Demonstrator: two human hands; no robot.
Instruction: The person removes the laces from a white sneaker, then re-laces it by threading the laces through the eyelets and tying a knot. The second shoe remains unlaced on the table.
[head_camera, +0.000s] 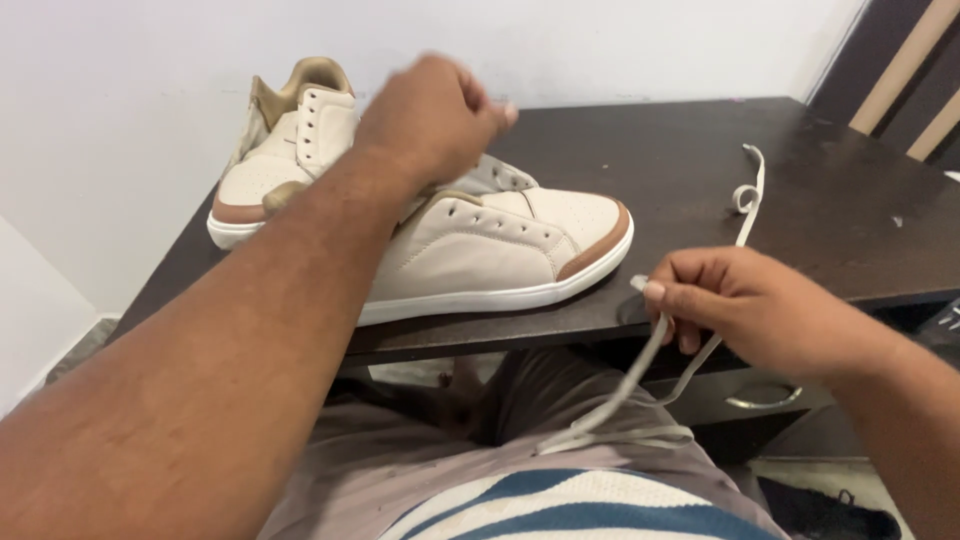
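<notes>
Nearest, at 4 o'clock, the right hand pinches a white shoelace between thumb and fingers; the lace droops onto the lap and trails up across the dark table toward 2 o'clock. Further out, the left hand is curled closed over the near beige sneaker (can't tell exactly what it's gripping). The second sneaker sits behind at 11 o'clock, touching the first.

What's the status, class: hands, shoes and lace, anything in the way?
Left hand fisted over the near shoe. Right hand pinching the white lace, which trails to the lap. Second shoe behind, unlaced. Nothing blocking on the dark table.
</notes>
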